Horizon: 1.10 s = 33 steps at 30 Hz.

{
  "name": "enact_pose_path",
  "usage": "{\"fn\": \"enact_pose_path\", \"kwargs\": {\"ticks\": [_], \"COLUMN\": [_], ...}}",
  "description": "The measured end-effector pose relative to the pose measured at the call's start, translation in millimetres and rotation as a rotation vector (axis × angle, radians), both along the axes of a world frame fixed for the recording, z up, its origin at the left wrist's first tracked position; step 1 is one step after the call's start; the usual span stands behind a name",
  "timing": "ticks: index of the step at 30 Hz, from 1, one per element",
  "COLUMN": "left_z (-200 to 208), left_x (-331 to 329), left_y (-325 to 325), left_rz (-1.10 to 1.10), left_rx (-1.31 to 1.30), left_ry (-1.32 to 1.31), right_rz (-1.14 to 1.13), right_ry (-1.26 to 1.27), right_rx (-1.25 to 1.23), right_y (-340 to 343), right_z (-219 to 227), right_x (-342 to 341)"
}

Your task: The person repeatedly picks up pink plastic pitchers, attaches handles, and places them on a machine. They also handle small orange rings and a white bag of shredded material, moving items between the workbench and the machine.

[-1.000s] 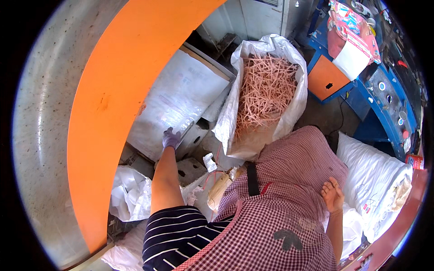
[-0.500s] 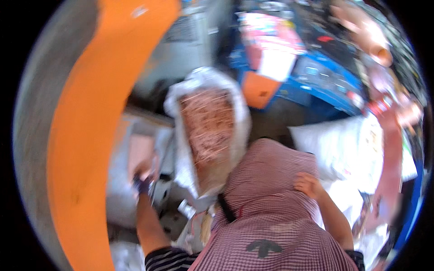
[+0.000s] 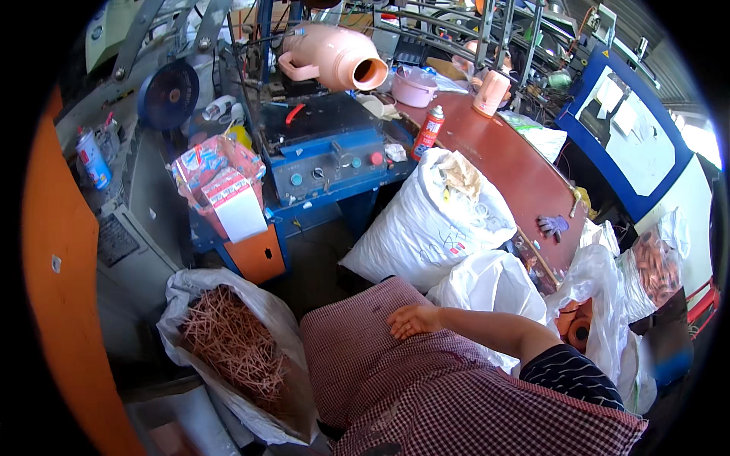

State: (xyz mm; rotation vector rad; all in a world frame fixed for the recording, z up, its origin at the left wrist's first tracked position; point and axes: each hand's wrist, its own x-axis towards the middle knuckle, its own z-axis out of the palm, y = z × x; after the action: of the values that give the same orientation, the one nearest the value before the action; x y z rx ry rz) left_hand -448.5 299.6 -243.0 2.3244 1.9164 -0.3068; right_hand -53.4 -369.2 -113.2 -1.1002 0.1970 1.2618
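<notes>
My right hand point(image 3: 414, 321) is bare and rests on the red checked apron point(image 3: 357, 365) over my lap. It is open, its fingers loosely bent, and holds nothing. My left hand is outside the picture. At the lower left edge, a blurred pinkish piece point(image 3: 171, 439) lies at a pale grey surface point(image 3: 186, 410), partly cut off. Beside my lap on the left stands a white sack point(image 3: 182, 277) filled with thin pink plastic scraps point(image 3: 232, 342).
A full white sack point(image 3: 395, 228) leans before a red-brown table point(image 3: 487, 159) bearing a spray can point(image 3: 428, 131) and a purple glove point(image 3: 553, 226). A pink jug point(image 3: 334, 57) lies over the blue machine point(image 3: 327, 167). An orange panel point(image 3: 65, 289) rises at left.
The view has swung to the right. My left hand, gloved and at a pinkish piece before, has left the picture. My right hand stays on the apron.
</notes>
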Motion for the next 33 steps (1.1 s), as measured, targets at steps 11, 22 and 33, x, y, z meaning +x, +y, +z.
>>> {"fn": "enact_pose_path", "kwargs": {"ticks": [11, 22, 33], "left_z": [57, 193, 253], "left_x": [-72, -3, 209], "left_y": [11, -109, -279], "left_rz": [0.034, -0.038, -0.871], "left_rx": [0.030, 0.119, -0.281], "left_ry": [0.094, -0.776, -0.948], "right_rz": [0.289, -0.092, 0.062], "right_ry": [-1.187, -1.085, -1.049], "right_rx": [-0.619, -0.270, -0.199], "right_y": [84, 324, 279], "right_z": [68, 148, 123], "right_x": [120, 215, 204]}}
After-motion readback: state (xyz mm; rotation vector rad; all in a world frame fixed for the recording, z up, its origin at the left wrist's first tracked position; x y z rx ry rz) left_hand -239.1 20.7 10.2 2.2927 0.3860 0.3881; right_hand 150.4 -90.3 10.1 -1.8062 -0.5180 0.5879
